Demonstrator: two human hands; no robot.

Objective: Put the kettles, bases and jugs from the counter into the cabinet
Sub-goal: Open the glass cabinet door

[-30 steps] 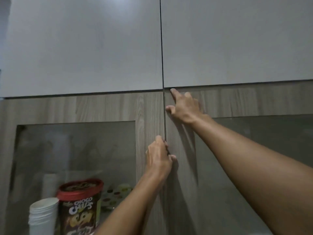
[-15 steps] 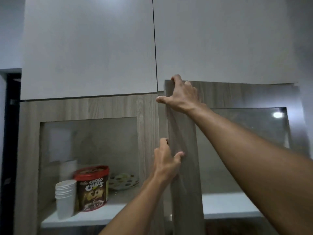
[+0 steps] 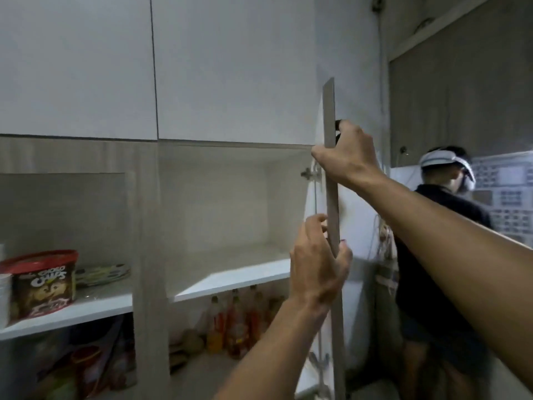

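Cabinet (image 3: 144, 255): wood-grain wall unit, right compartment standing open.
Cabinet door (image 3: 331, 197): swung out to the right on its hinge (image 3: 310, 173), seen edge-on, long axis vertical.
Right hand (image 3: 343, 151): fingers curled round the door edge near its top.
Left hand (image 3: 317, 264): lower on the same edge, pinching it between thumb and fingers.
White shelf (image 3: 230, 278): inside the open compartment.
Bottles (image 3: 236, 321): below that shelf.
Choco Chips tub (image 3: 43, 281), plate (image 3: 101, 274), stacked cups (image 3: 4, 298): behind the left glass door.
Person in a headset (image 3: 441, 226): beyond the open door, right.

white cabinet shelf (image 3: 101, 306) bears cereal tub (image 3: 43, 284) and plates (image 3: 101, 274).
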